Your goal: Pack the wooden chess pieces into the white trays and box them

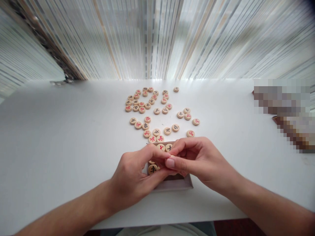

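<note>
My left hand [139, 168] and my right hand [198, 157] meet at the fingertips above a small open box [173, 186]. Between the pinched fingers shows the pale edge of a Chinese chess piece [172, 156]; its face is hidden. Both hands are closed around it. Inside the box lie round wooden pieces, among them a red-marked piece [160, 148] and a black-marked piece [153, 169]. My hands cover much of the box, though a bit of its dark floor shows near the front.
Beyond the box, many loose Chinese chess pieces [141, 104] are scattered face up on the white table [73, 131]. Blurred-out brown-edged objects [287, 127] lie at the right. Striped curtains [157, 39] hang along the back edge.
</note>
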`<state>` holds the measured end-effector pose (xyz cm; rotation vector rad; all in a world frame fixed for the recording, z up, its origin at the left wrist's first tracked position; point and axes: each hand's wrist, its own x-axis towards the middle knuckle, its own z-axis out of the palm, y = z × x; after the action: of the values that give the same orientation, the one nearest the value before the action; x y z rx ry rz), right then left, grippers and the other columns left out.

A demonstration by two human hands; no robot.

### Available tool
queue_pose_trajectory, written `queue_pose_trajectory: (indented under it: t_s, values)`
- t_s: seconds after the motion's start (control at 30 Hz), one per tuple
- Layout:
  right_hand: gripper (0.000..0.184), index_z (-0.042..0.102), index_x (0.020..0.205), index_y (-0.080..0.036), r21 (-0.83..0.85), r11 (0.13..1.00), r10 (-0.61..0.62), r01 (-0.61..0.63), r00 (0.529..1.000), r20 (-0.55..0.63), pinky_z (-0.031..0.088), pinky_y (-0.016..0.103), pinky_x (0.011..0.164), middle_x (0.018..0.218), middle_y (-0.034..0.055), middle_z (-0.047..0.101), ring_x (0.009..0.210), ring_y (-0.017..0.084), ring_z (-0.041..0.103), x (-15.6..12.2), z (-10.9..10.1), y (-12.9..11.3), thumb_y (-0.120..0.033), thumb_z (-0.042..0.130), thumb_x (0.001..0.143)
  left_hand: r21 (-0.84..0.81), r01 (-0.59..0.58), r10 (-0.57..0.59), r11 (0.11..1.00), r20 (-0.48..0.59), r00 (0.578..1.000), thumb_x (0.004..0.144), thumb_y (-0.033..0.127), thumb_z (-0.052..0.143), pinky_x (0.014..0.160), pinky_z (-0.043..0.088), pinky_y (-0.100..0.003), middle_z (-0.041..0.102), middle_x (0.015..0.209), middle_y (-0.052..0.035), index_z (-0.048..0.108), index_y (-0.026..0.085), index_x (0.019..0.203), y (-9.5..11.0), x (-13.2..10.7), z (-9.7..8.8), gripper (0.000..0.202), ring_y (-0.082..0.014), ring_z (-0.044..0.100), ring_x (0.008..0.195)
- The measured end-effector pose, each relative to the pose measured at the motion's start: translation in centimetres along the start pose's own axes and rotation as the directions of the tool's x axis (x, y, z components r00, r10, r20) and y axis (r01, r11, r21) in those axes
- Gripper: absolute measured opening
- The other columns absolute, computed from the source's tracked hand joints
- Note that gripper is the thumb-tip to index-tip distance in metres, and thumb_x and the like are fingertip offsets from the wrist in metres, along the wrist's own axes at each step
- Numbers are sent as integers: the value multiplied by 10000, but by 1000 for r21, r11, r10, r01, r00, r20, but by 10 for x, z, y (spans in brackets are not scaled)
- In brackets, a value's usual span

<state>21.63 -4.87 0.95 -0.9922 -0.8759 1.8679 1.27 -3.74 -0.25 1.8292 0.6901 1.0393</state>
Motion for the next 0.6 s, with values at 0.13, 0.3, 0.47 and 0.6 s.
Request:
queue_pose_trajectory:
  t_s: [0.13, 0.3, 0.47, 0.6]
  values:
    - [171, 835, 833, -144, -52, 998, -44, 45, 999, 25, 522, 138, 531, 634, 11, 731, 549, 63, 616, 1, -3, -2, -251, 961, 788, -157, 72, -70, 985, 21, 997, 910, 16, 787, 775, 665, -174, 864, 987, 0, 706, 204, 1119, -2, -2, 0, 293, -137, 836, 865]
    - [195, 837, 926, -150, 8, 999, -31, 31, 996, 89, 568, 147, 557, 688, 13, 758, 578, 74, 658, 0, -2, -3, -216, 957, 788, -170, 55, -63, 984, -38, 997, 878, 31, 831, 748, 658, -168, 868, 924, -6, 733, 192, 1100, 0, 1, -2, 291, -141, 835, 808]
    - [356, 765, 861, -148, 86, 995, 49, -58, 994, 100, 571, 157, 534, 703, 3, 767, 571, 90, 674, -1, 0, 0, -114, 1026, 622, 18, -30, 32, 999, -98, 995, 837, 104, 892, 698, 641, -184, 856, 860, -13, 788, 186, 1007, 0, 3, -6, 216, -145, 808, 731]
    - [411, 729, 799, -151, 83, 991, 100, -108, 991, 92, 545, 149, 499, 670, -5, 760, 541, 89, 660, -1, -1, 1, -91, 1047, 547, 105, -59, 68, 993, -84, 994, 837, 136, 899, 668, 645, -214, 862, 913, -4, 811, 242, 1051, -1, -2, -7, 254, -162, 808, 736]
